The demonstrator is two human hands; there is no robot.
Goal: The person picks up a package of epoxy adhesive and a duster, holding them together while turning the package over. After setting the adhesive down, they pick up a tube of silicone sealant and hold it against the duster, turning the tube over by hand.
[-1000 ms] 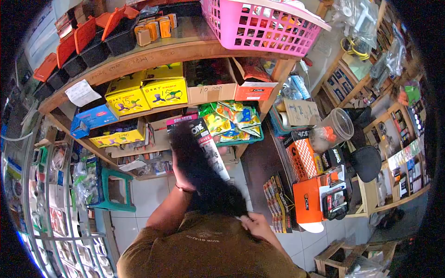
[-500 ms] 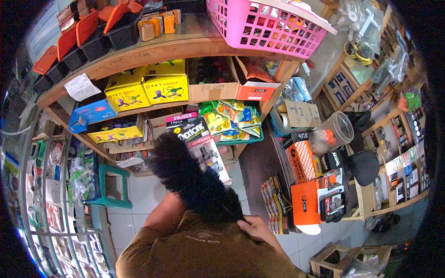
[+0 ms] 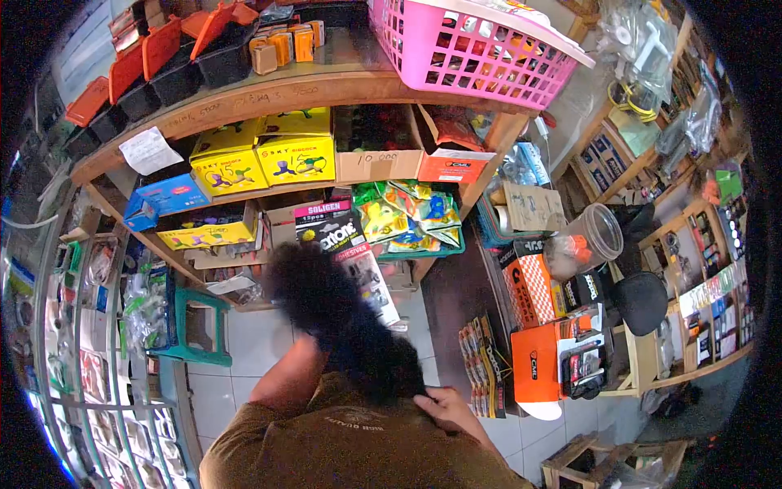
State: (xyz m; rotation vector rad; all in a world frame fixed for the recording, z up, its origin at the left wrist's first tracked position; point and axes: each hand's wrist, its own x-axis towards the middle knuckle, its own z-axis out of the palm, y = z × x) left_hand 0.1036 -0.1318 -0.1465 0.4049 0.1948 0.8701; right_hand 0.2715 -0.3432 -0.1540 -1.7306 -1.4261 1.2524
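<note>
A fluffy black duster-like thing (image 3: 326, 306) stretches diagonally in front of my chest, its upper end over the lower edge of the shelves. At its lower right end is my right hand (image 3: 444, 405), fingers closed and seeming to grip that end. My left forearm (image 3: 289, 371) rises beneath the fluffy thing, which hides my left hand. Just beyond it is a black and white Dextone adhesives card (image 3: 371, 281), partly covered; whether my left hand touches it does not show. A pink and black Soligen pack (image 3: 322, 210) is behind the card.
Ahead, wooden shelves (image 3: 326, 88) hold yellow boxes (image 3: 297, 159) and a green tray of packets (image 3: 407, 216). A pink basket (image 3: 489, 61) stands on top. Right, a dark counter (image 3: 456, 289) bears an orange box (image 3: 538, 367) and clear jar (image 3: 599, 232). A green stool (image 3: 199, 322) stands left.
The fluffy thing's upper end has dipped slightly. The Dextone card sits a little lower and tilts slightly differently. My right hand keeps its hold; the whole view has shifted slightly.
</note>
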